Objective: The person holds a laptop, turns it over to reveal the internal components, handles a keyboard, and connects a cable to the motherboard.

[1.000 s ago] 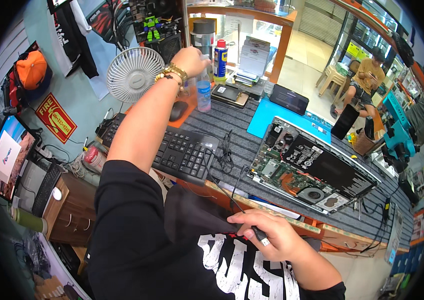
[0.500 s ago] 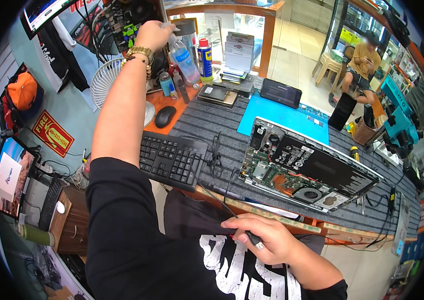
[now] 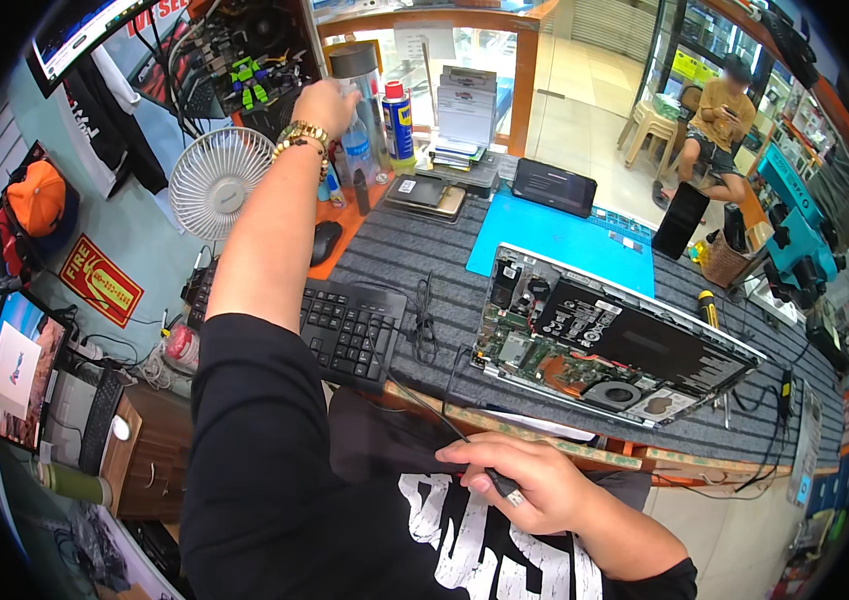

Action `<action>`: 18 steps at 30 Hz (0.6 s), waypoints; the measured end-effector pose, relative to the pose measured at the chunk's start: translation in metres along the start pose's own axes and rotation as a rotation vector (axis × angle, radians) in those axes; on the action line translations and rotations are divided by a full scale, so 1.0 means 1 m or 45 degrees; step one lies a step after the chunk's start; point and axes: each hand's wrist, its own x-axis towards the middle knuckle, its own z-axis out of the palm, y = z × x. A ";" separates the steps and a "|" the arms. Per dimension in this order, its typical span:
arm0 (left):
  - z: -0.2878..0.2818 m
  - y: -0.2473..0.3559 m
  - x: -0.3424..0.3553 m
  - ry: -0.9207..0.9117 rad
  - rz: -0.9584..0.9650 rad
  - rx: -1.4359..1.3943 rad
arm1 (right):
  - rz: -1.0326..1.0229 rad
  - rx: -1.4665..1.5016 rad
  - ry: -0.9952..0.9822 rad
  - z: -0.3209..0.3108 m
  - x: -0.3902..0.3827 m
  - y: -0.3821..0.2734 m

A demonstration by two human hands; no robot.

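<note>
My right hand (image 3: 536, 487), low in front of my shirt, is closed around a black USB cable (image 3: 497, 482). The metal plug end pokes out below my fingers. My left arm, with gold and beaded bracelets at the wrist, stretches to the back left of the bench. There my left hand (image 3: 328, 106) is closed about the upper part of a clear plastic water bottle (image 3: 357, 152), covering its neck; the fingertips are partly hidden. Beside the bottle stand a blue and yellow spray can (image 3: 397, 125) with a red cap and a tall grey-lidded tumbler (image 3: 352, 62).
An opened laptop (image 3: 614, 345) stands tilted on the striped mat, insides showing. Behind it lie a blue work mat (image 3: 564, 245) and a dark tablet (image 3: 554, 187). A black keyboard (image 3: 349, 335), mouse (image 3: 325, 242) and white fan (image 3: 219, 182) are at left. A person (image 3: 724, 125) sits beyond.
My left hand has come down and right onto the upper part of the bottle. My right hand keeps its hold on the cable. The whole view has shifted slightly.
</note>
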 end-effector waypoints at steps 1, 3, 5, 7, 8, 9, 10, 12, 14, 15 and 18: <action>0.005 -0.002 -0.001 0.000 0.003 -0.003 | 0.020 0.007 -0.009 -0.001 0.000 -0.001; 0.016 -0.005 -0.003 -0.041 0.039 0.075 | 0.044 0.014 -0.011 -0.001 -0.001 -0.001; 0.026 -0.013 -0.003 -0.040 0.033 0.074 | 0.012 -0.013 0.001 -0.002 0.000 -0.001; 0.031 -0.023 -0.002 0.006 -0.058 0.024 | 0.006 -0.016 0.008 -0.002 0.003 -0.002; 0.029 -0.025 -0.001 0.005 -0.059 0.057 | 0.005 -0.016 0.015 -0.002 0.004 -0.003; 0.028 -0.026 -0.001 0.007 -0.060 0.060 | 0.002 -0.014 0.014 -0.002 0.004 -0.003; 0.026 -0.028 0.000 -0.029 -0.105 0.048 | 0.001 -0.002 0.026 -0.002 0.005 -0.003; 0.020 -0.017 -0.004 -0.072 -0.147 0.032 | 0.008 0.012 0.043 -0.001 0.006 -0.001; 0.011 -0.009 -0.012 -0.007 -0.159 0.111 | -0.022 0.013 0.050 -0.001 0.007 0.003; 0.005 0.000 -0.018 -0.009 -0.163 0.112 | -0.021 0.015 0.047 0.000 0.006 0.004; -0.014 0.030 -0.052 -0.111 0.021 0.255 | 0.026 0.048 0.047 0.000 0.005 0.003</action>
